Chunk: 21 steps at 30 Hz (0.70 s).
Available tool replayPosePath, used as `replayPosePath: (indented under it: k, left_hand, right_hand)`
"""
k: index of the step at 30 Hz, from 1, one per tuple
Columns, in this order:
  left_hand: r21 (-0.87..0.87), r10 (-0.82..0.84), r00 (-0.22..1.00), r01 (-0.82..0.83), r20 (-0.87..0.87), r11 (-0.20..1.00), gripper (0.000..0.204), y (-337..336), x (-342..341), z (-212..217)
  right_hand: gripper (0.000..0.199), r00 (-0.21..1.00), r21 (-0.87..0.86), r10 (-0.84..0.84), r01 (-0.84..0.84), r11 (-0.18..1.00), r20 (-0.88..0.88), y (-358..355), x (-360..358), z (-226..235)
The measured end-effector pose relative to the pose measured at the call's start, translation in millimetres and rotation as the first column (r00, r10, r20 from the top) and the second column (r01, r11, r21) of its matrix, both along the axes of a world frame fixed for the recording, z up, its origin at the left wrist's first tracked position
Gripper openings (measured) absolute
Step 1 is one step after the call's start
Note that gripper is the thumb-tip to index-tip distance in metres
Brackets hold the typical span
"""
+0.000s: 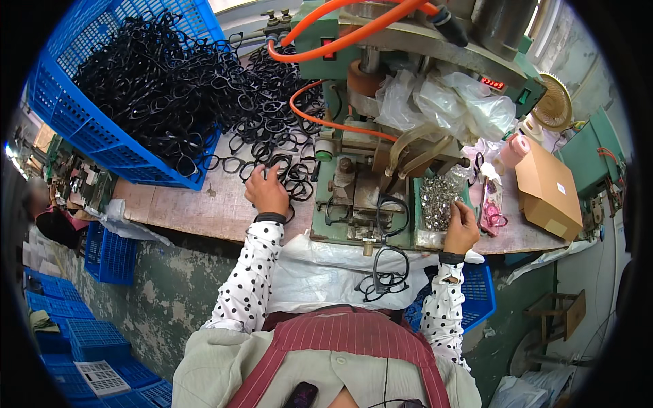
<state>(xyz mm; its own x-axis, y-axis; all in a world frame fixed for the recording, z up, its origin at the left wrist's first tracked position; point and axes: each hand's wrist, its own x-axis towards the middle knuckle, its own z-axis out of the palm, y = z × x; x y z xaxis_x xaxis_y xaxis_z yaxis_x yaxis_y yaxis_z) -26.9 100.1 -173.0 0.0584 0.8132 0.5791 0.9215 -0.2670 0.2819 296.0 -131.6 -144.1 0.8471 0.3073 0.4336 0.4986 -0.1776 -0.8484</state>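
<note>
My left hand (267, 192) lies over a spread of black eyeglass frames (299, 189) left of the press, its bent fingers apart and touching them. At the tray of small shiny metal parts (439, 200), my right hand (462, 230) is closed in a pinch at the right rim. What its fingertips hold is too small to make out. Between my hands stands the green press (328, 234), with a black eyeglass frame (393, 216) upright at its front. Another black frame (393, 272) hangs just below, over white plastic sheeting (320, 272).
A blue crate (102, 146) heaped with black frames leans at the left. Orange hoses (326, 20) and plastic bags (435, 102) hang about the press. Right of the tray are a cardboard box (547, 194) and a pink roll (515, 148). Another blue crate (479, 292) stands below the table edge.
</note>
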Motion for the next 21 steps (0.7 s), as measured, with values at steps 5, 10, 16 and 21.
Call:
replayPosePath:
  k: [5,10,16,21]
  left_hand:
    - [-0.180,-0.096,0.989,0.074,-0.114,0.981,0.019,27,-14,-11]
    - [-0.033,-0.084,0.996,0.085,0.039,0.996,0.023,17,-19,21]
    - [0.333,-0.536,0.808,0.449,0.244,0.829,0.024,-42,9,90]
    - [0.450,-0.772,0.572,0.633,0.277,0.630,0.014,-77,34,119]
  right_hand:
    - [0.009,0.999,0.020,0.011,-0.012,1.000,0.052,1,-2,4]
    - [0.010,0.972,-0.110,0.022,0.003,0.994,0.232,0,-5,9]
    - [0.010,0.948,-0.111,0.242,-0.223,0.969,0.206,17,-24,32]
    - [0.018,0.798,0.155,0.576,-0.555,0.817,-0.179,17,-59,97]
